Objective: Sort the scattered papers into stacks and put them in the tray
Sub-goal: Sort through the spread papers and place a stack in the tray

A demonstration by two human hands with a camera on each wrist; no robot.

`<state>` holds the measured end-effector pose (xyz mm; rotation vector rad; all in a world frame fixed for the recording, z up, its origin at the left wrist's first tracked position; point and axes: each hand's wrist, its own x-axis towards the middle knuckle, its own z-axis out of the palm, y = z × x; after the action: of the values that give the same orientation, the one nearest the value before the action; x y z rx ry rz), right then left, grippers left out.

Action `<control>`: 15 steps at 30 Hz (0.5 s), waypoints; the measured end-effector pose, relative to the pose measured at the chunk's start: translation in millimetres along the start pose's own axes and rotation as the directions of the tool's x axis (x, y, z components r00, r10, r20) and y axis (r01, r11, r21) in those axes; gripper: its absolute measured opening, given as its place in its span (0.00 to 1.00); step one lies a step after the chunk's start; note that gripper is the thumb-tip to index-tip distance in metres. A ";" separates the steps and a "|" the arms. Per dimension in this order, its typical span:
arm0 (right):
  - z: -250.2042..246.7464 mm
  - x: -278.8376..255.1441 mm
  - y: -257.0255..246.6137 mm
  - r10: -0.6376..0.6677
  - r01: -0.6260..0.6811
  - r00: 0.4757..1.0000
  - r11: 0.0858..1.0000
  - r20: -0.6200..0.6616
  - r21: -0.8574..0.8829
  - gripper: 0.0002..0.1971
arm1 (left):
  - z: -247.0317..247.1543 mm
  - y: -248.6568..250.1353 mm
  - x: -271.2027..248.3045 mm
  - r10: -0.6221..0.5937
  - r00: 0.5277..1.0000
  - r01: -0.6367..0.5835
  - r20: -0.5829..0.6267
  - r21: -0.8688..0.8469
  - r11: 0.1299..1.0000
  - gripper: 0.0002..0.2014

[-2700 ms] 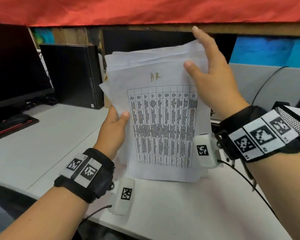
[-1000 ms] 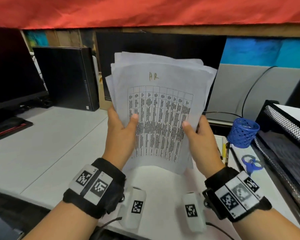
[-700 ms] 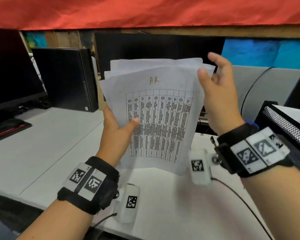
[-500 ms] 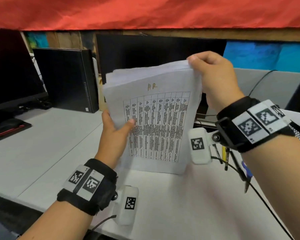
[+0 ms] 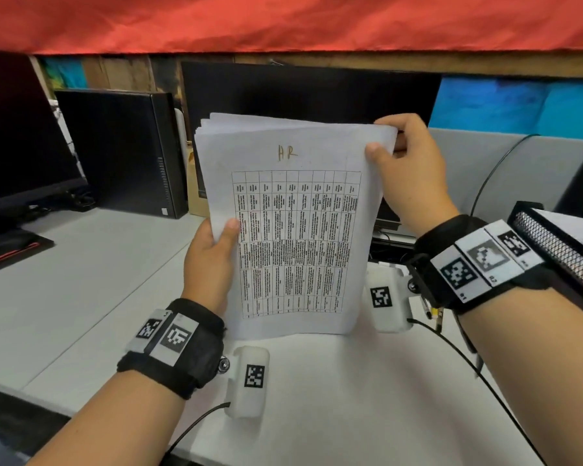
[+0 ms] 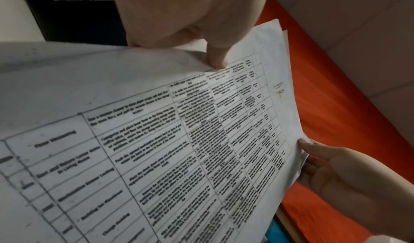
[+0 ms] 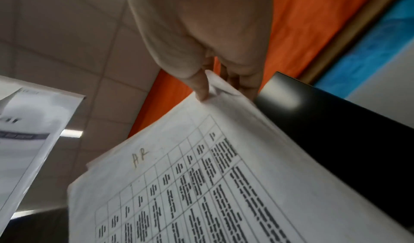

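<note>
A stack of white papers (image 5: 297,230) stands upright on its bottom edge on the white desk (image 5: 334,381), its front sheet a printed table with "HR" handwritten on top. My left hand (image 5: 216,250) grips the stack's left edge, thumb on the front sheet (image 6: 201,131). At the top right corner my right hand (image 5: 404,169) pinches the stack, thumb in front and fingers behind; the right wrist view shows the thumb (image 7: 201,89) pressed on that corner of the papers (image 7: 201,185). A black mesh tray (image 5: 559,243) sits at the right edge with a white sheet in it.
A black monitor (image 5: 300,92) stands right behind the papers, a black computer case (image 5: 122,149) to its left, another monitor (image 5: 17,136) at far left. Cables and pens lie by my right wrist. A red cloth (image 5: 283,21) hangs overhead.
My right hand left the stack's lower right edge, rose to the top and now pinches the top right corner. The sheets have squared up and the bottom edge rests on the desk.
</note>
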<state>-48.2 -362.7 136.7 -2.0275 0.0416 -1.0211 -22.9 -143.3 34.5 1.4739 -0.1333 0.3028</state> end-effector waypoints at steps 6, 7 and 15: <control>9.2 -54.0 33.6 0.242 -0.300 0.944 0.914 0.224 0.274 0.11 | 3.8 2.5 -7.4 0.029 0.999 -0.028 0.021 -0.043 0.999 0.10; 12.0 -66.4 40.9 0.279 -0.332 0.934 0.908 0.222 0.256 0.09 | 5.3 3.5 -9.7 0.040 0.999 -0.039 0.019 -0.038 0.999 0.10; 9.2 -106.0 43.3 0.228 -0.200 0.973 0.918 -0.042 0.342 0.11 | 28.9 19.7 -49.3 0.239 0.966 -0.245 0.101 0.053 0.968 0.14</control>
<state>-98.9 -345.1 35.2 -1.6310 0.1215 -0.9026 -72.8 -176.4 42.8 1.5392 -0.3848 0.4389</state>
